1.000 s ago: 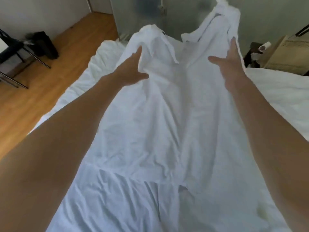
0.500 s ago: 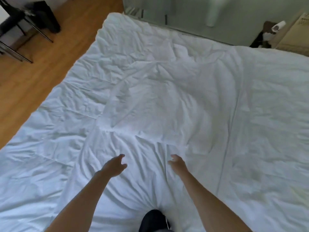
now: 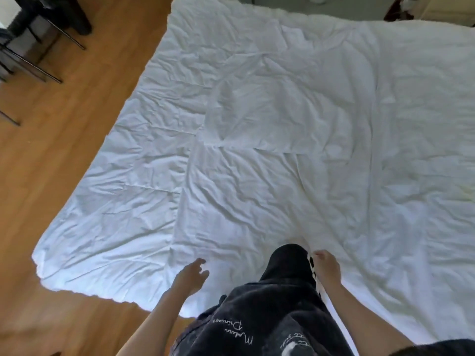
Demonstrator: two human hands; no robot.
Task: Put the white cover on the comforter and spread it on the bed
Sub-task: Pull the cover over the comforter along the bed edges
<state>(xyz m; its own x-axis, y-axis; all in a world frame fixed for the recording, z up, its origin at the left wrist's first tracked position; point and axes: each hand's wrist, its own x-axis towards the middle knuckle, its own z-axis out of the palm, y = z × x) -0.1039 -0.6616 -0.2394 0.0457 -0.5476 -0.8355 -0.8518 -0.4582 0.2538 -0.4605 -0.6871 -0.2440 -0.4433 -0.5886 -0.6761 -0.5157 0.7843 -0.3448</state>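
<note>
White cover [image 3: 270, 176] lies spread flat and heavily creased over the bed, ahead of both hands. A smaller folded layer of the same white cloth [image 3: 277, 98] sits on top of it, well beyond the hands, its near edge forming a straight seam across the middle. Cannot tell cover from comforter: all the bedding is the same white.

Left hand [image 3: 191, 276]: fingers loosely spread and slightly bent, palm down, just over the near edge of the cover. Holds nothing; whether the fingertips touch the cloth cannot be told.

Right hand [image 3: 326, 268]: fingers curled downward at the cloth, just right of the knee. Whether it pinches the cover cannot be told, since the fingertips are hidden against the fabric.

Between the hands, a knee in dark trousers [image 3: 285, 268] presses onto the near edge of the bed. White script lettering shows on the trouser leg lower down.

Left of the left hand: wooden floor [image 3: 51, 176]. Far beyond it, thin black metal chair legs [image 3: 33, 65] stand on the floor.
</note>
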